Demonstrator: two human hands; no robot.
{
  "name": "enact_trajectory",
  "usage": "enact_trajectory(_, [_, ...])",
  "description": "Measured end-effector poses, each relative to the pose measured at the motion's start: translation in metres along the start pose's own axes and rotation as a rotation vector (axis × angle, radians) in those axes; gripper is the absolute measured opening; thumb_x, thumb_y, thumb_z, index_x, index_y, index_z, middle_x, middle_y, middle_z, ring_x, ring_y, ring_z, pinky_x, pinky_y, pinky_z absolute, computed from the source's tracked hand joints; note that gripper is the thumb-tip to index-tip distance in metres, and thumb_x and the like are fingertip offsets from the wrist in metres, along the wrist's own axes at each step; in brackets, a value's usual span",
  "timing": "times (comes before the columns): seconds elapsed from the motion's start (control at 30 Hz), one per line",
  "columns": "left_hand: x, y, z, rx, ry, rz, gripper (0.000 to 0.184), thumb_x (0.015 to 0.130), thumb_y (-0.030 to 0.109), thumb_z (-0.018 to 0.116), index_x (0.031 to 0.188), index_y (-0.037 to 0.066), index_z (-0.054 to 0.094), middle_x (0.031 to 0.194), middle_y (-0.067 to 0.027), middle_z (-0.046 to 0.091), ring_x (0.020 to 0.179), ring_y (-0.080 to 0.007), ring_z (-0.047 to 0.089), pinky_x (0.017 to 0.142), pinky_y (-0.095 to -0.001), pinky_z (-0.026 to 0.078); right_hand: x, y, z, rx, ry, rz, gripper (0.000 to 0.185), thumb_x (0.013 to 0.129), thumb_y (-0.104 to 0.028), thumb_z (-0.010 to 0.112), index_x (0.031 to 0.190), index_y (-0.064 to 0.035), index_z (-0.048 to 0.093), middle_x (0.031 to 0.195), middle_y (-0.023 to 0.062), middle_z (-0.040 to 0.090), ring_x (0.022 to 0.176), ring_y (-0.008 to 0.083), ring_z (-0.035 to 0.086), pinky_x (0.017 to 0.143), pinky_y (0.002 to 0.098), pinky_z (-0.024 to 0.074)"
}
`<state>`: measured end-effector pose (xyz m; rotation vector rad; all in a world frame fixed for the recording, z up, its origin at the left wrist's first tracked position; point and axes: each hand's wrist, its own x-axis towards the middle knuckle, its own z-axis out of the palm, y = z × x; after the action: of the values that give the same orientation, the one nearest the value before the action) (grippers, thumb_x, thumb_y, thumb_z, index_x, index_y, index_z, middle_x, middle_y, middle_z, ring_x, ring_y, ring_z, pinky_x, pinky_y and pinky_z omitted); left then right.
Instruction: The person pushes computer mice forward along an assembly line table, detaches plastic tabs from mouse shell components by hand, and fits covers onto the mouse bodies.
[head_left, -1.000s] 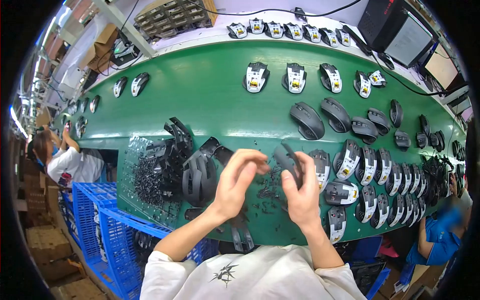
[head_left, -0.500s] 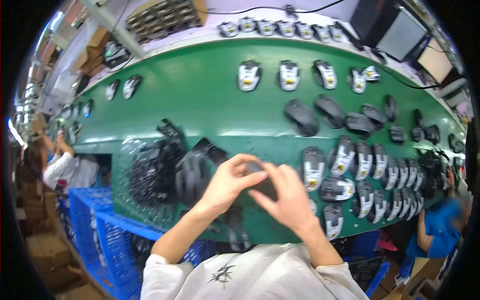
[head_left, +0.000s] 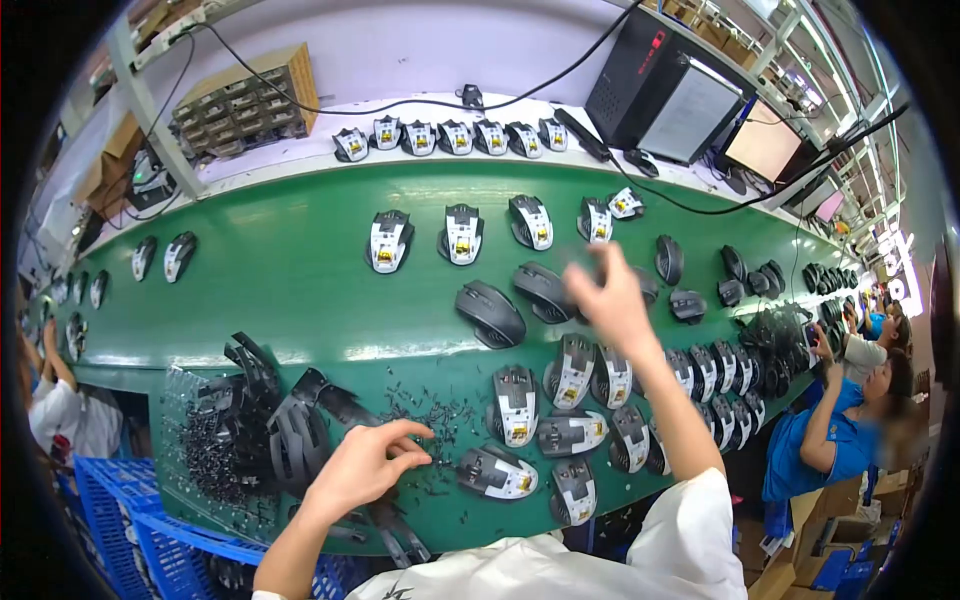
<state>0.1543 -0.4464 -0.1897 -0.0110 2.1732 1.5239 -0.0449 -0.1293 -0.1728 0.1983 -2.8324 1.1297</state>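
My left hand [head_left: 365, 465] is low over the bench, its thumb and index finger apart with nothing visible between them. Right beside its fingertips are scattered tiny black pieces [head_left: 435, 425]. My right hand [head_left: 615, 305] reaches over the black mice, its fingers smeared by motion; a dark blur shows by the fingertips, and I cannot make out what it is. Just left of that hand lie a black mouse [head_left: 543, 292] and another black mouse [head_left: 490, 313]. Nearer to me is an open mouse body [head_left: 515, 405] with a white and yellow inside, among several alike.
Black plastic shells [head_left: 298, 440] are heaped left, beside a pile of tiny black parts [head_left: 225, 450]. Blue crates [head_left: 125, 480] stand below the bench edge. More open mice [head_left: 455, 137] line the back shelf near a computer tower [head_left: 640, 75]. A co-worker in blue [head_left: 820, 440] sits right.
My hands were together around a dark piece; now they are apart. The right has reached forward and right, the left stays low. The view has turned to the right and up.
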Motion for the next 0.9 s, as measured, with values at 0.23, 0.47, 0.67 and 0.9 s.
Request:
enact_trajectory(0.23, [0.018, -0.020, 0.029, 0.269, 0.301, 0.393, 0.020, 0.089, 0.003, 0.071, 0.109, 0.001, 0.072, 0.105, -0.0077, 0.076, 0.089, -0.0249, 0.069, 0.083, -0.0330, 0.055, 0.192, 0.161, 0.014, -0.389, 0.187, 0.298, 0.068, 0.095, -0.056, 0.059, 0.109, 0.0100, 0.070, 0.105, 0.0253, 0.073, 0.093, 0.0372, 0.072, 0.083, 0.0430, 0.0566])
enact_trajectory(0.47, [0.030, -0.034, 0.022, 0.278, 0.332, 0.411, 0.018, 0.089, 0.002, 0.071, 0.106, 0.002, 0.072, 0.108, -0.0076, 0.074, 0.096, -0.0240, 0.067, 0.082, -0.0331, 0.055, 0.233, 0.159, 0.033, -0.671, -0.065, 0.414, 0.079, 0.096, -0.068, 0.052, 0.089, 0.0075, 0.075, 0.094, 0.0236, 0.075, 0.084, 0.0365, 0.074, 0.079, 0.0460, 0.0581])
enact_trajectory(0.67, [0.035, -0.039, 0.021, 0.318, 0.364, 0.448, 0.019, 0.087, 0.000, 0.071, 0.106, 0.002, 0.070, 0.103, -0.0077, 0.073, 0.091, -0.0247, 0.067, 0.081, -0.0333, 0.055, 0.227, 0.151, 0.055, -0.900, -0.027, 0.311, 0.089, 0.092, -0.075, 0.054, 0.091, 0.0121, 0.073, 0.091, 0.0213, 0.076, 0.085, 0.0365, 0.075, 0.074, 0.0440, 0.0593])
enact_trajectory(0.9, [0.030, -0.038, 0.017, 0.383, 0.361, 0.484, 0.021, 0.087, -0.001, 0.070, 0.108, 0.002, 0.070, 0.101, -0.0079, 0.072, 0.089, -0.0253, 0.067, 0.081, -0.0335, 0.055, 0.218, 0.141, 0.025, -0.815, -0.244, 0.380, 0.096, 0.088, -0.081, 0.055, 0.113, 0.0116, 0.065, 0.101, 0.0206, 0.075, 0.088, 0.0346, 0.075, 0.075, 0.0414, 0.0600])
